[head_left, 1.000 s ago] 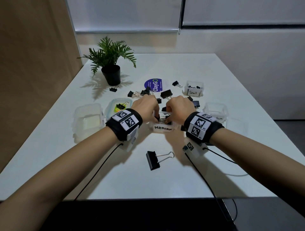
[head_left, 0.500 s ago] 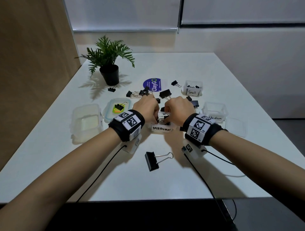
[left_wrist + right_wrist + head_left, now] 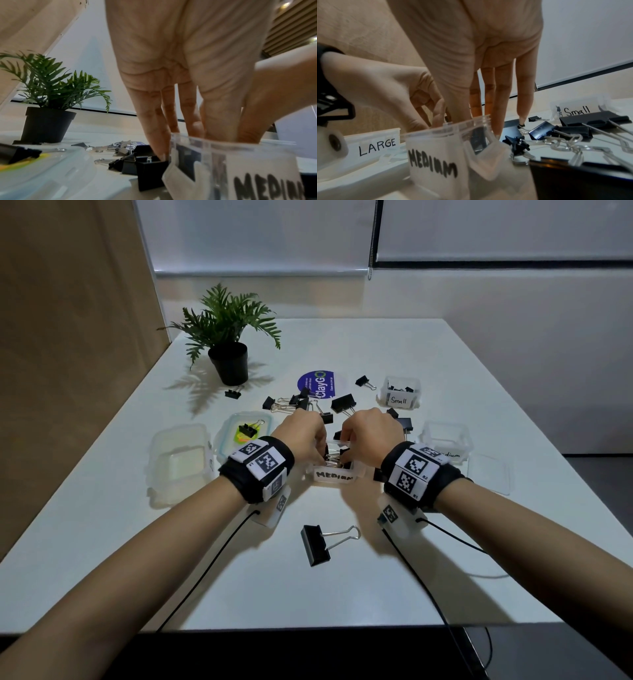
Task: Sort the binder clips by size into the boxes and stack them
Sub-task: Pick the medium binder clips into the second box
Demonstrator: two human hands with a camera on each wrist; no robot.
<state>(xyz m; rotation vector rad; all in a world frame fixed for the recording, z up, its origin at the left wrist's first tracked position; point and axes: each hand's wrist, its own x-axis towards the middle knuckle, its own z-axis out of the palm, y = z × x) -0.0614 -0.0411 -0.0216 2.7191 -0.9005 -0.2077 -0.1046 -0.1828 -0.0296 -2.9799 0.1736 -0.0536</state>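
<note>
A clear box labelled MEDIUM (image 3: 334,475) (image 3: 257,175) (image 3: 436,155) stands mid-table with binder clips (image 3: 334,461) inside. Both hands hover over it. My left hand (image 3: 320,453) (image 3: 197,128) reaches straight fingers down into the box, its little finger outside by a black clip (image 3: 150,171). My right hand (image 3: 346,451) (image 3: 479,112) also points straight fingers down into it, little finger on the table beside it. The fingertips inside are hidden. A big clip (image 3: 317,544) lies near me. Loose clips (image 3: 342,404) (image 3: 556,132) lie behind the box.
The Small box (image 3: 399,395) sits far right, a second medium box (image 3: 447,441) and a lid (image 3: 488,474) to the right. The LARGE box (image 3: 181,460) and a lid holding a clip (image 3: 245,429) are left. A potted plant (image 3: 227,361) stands far left.
Both hands stay over the MEDIUM box with fingers inside it; they have hardly shifted. Nothing else on the table has moved.
</note>
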